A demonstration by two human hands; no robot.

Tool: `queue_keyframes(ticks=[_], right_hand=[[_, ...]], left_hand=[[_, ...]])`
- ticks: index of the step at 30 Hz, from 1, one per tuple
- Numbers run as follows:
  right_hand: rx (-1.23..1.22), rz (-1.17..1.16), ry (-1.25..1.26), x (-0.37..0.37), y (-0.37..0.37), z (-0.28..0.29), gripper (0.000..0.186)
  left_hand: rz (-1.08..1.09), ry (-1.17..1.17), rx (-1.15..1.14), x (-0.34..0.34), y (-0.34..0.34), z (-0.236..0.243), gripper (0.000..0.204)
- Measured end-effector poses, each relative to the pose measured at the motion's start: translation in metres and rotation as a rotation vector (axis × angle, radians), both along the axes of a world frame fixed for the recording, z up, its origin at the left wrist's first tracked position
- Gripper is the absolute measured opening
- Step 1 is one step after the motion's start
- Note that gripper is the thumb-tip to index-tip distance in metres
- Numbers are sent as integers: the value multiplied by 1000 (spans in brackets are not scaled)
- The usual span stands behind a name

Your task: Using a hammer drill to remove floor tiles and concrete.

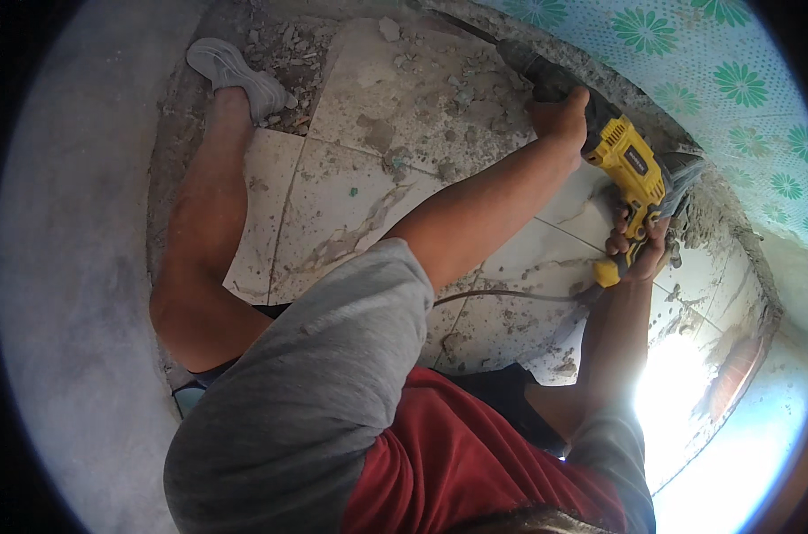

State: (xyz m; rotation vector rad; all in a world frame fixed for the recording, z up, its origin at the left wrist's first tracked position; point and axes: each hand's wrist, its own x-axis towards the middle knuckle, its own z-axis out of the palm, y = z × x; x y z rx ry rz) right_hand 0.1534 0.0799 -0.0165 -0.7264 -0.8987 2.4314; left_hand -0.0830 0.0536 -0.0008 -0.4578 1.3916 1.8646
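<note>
A yellow and black power hammer drill [633,158] lies diagonally at the upper right, its long bit [466,29] reaching up-left along the rough base of the wall. My left hand [560,120] is wrapped round the black front part of the tool. My right hand [637,245] grips its rear handle, fingers near the trigger. A cable [511,294] runs from the handle leftwards and out of sight behind my left arm. The bit's tip is too small to make out against the dusty wall edge.
White tiled floor [315,214] with grit; broken rubble [279,62] at the upper left. My leg with a grey shoe [239,76] stretches along the left, beside a grey plastered surface [74,267]. Green-flowered wall tiles [738,84] edge the upper right; bright light falls at the lower right.
</note>
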Motion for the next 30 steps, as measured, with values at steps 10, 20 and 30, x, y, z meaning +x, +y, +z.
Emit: queue_keyframes(ticks=[10,20,30], right_hand=[[-93,192,22,-27,62,-13,50],[44,-46,-97,-48,-109,62,65],[-86,-228,4,-51,-225,60,57]], left_hand=[[138,-13,159,-26,28,-21,66],[-49,-45,287,-44,-92,26,44],[-285,15,300,-41,-148,15,38]])
